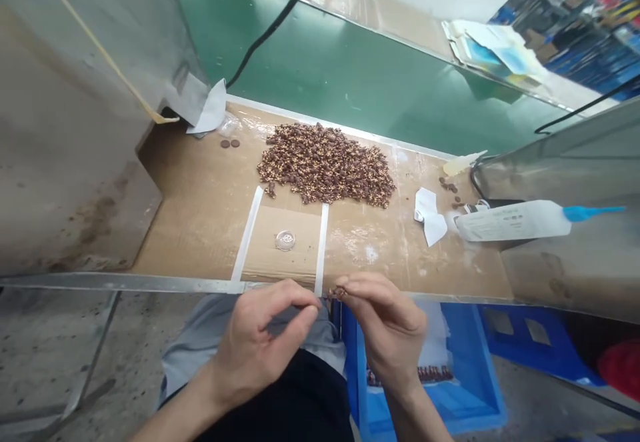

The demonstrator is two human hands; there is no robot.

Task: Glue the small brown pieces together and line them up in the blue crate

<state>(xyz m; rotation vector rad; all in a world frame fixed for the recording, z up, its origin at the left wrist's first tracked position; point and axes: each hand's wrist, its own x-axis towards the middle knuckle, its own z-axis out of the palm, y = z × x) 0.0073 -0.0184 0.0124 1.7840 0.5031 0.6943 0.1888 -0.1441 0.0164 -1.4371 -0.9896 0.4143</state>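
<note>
My left hand (263, 345) is pinched shut, thumb against fingertips, just below the table's front edge; what it pinches is too small to make out. My right hand (385, 325) is beside it, fingers closed on a small brown part (339, 293) held at the fingertips. The two hands nearly touch at the pinch. On the cardboard-covered table (200, 215) farther back lies a large pile of small brown and gold parts (326, 164). A small clear round disc (285, 240) sits between two white tape strips (247, 232) in front of me.
A white glue bottle with a blue nozzle (520, 221) lies at the right, near crumpled white paper (430, 219). A green conveyor belt (350, 69) runs behind. A blue bin (450, 375) holding rows of brown parts stands below my right hand. Grey metal housings flank both sides.
</note>
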